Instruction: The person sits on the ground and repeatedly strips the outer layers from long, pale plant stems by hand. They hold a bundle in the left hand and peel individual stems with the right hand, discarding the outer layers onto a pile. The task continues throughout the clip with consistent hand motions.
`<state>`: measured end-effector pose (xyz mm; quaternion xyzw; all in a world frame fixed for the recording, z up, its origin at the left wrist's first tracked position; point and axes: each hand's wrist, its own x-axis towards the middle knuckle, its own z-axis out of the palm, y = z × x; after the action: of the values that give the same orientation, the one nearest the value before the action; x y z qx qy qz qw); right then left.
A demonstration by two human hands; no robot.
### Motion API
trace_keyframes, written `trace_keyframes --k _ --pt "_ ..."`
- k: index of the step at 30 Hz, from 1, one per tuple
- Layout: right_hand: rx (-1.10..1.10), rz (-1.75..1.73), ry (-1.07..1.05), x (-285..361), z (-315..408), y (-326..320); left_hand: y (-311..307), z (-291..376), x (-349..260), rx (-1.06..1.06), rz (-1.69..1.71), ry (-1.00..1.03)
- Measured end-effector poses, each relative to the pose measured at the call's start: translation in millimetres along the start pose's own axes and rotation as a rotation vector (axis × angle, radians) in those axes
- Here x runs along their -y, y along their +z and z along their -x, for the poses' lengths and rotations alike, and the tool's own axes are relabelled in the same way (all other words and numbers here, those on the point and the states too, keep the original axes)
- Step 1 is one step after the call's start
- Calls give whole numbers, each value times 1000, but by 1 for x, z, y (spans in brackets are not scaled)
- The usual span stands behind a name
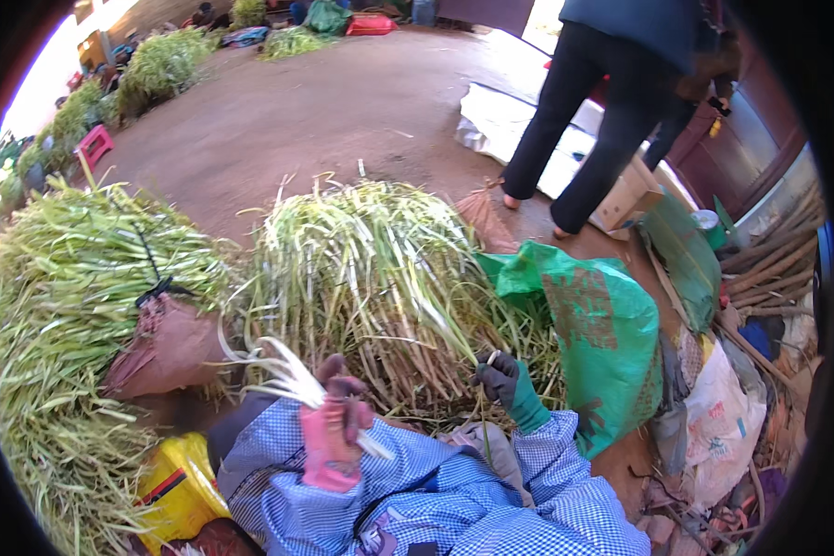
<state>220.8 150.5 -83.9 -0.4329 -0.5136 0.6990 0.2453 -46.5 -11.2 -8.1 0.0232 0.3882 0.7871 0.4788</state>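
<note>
My left hand (335, 427), in a pink work glove with dark, soiled fingers, grips a small bunch of pale peeled stalks (293, 379). Their leafy tops fan out to the left, and the white ends stick out below the fist. In a black-and-green glove, my right hand (506, 389) is shut on a long green stalk (452, 333) that slopes up to the left. Just beyond both hands lies a wide heap of leafy stalks (361, 278), green on top and brownish towards me. A green woven sack (604, 340) stands right of my right hand.
At left is a larger pile of stalks (62, 292) beside a brown cloth bundle (170, 340); a yellow bag (181, 479) lies below. A person in dark trousers (598, 104) stands ahead near a cardboard box (625, 194). Wooden poles (771, 264) and a white sack (716, 424) are at right.
</note>
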Motion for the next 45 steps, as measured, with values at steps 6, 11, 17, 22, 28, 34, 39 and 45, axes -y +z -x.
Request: trace_keyframes --k 6,11,17,22,28,34,39,45 --pt "137 -23 -84 45 16 94 13 3 10 -117 -224 -95" --pt "330 23 13 46 23 117 19 7 8 -104 -288 -158" --pt "386 44 -58 58 21 125 20 10 10 -102 -357 -95" --pt "357 81 -191 72 9 135 26 13 11 -103 -474 -60" --pt "171 148 -251 58 7 149 29 17 9 -162 -455 -26" --pt "53 831 -693 18 16 110 23 14 9 -213 -346 -32" --pt "151 1399 111 -10 13 58 17 11 7 -186 -365 6" --pt "185 903 -288 31 16 66 21 12 12 -182 -358 6"
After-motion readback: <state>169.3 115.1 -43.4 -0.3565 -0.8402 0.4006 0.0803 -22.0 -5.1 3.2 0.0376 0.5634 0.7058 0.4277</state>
